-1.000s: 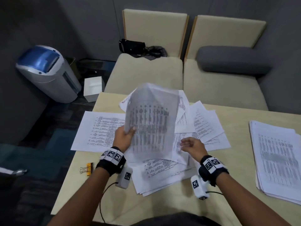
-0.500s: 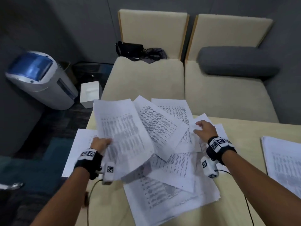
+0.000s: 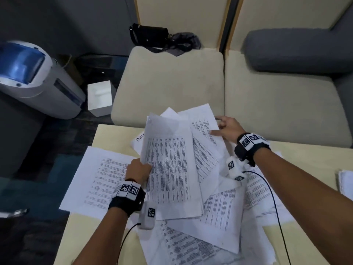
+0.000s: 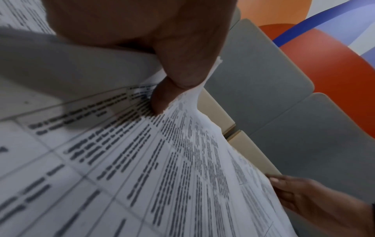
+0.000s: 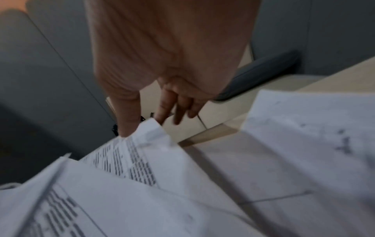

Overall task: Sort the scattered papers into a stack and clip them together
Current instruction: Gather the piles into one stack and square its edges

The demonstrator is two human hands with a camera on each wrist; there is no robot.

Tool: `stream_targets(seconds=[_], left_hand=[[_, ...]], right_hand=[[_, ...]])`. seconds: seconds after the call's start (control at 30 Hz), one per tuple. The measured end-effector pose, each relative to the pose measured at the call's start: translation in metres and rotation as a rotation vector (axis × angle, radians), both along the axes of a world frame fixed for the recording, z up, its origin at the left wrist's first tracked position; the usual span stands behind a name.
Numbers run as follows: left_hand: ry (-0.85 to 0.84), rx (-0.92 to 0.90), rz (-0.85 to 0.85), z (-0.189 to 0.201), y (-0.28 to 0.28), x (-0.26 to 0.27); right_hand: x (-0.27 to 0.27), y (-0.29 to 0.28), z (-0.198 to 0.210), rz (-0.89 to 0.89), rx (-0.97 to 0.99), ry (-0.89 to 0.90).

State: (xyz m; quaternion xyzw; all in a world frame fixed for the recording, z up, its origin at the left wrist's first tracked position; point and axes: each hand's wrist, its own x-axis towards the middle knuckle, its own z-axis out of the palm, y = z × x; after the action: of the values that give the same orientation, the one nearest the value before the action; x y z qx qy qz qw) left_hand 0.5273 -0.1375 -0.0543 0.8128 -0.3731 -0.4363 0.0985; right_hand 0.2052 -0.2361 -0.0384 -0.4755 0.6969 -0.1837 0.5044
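Papers are lying fanned across the near half of the bench, and the left hand is pinching a thick sheaf by its left edge, thumb on top, fingers curled beneath. Half a second ago that sheaf was tilting out to the left; now it is standing squarer over the pile. The right hand is reaching further out than before, thumb and fingers closing narrowly on the far corner of a top sheet at the bench's far edge. Both wrist views are blurring, so the print is unreadable, and the second stack at right is being cut off by the frame. Beyond the bench a beige sofa is carrying a black bag and a grey bolster; a shredder and white box are sitting on the floor at left.
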Motion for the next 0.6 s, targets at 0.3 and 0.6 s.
stream_targets(seconds=[0.3,0.6], left_hand=[[0.306,-0.142,0.218,0.034,0.027,0.025],[-0.015,-0.180,0.710,0.042,0.090,0.172]], right_hand=[[-0.012,0.069,0.003,0.166,-0.020,0.217],[0.007,0.078,0.058,-0.019,-0.128,-0.072]])
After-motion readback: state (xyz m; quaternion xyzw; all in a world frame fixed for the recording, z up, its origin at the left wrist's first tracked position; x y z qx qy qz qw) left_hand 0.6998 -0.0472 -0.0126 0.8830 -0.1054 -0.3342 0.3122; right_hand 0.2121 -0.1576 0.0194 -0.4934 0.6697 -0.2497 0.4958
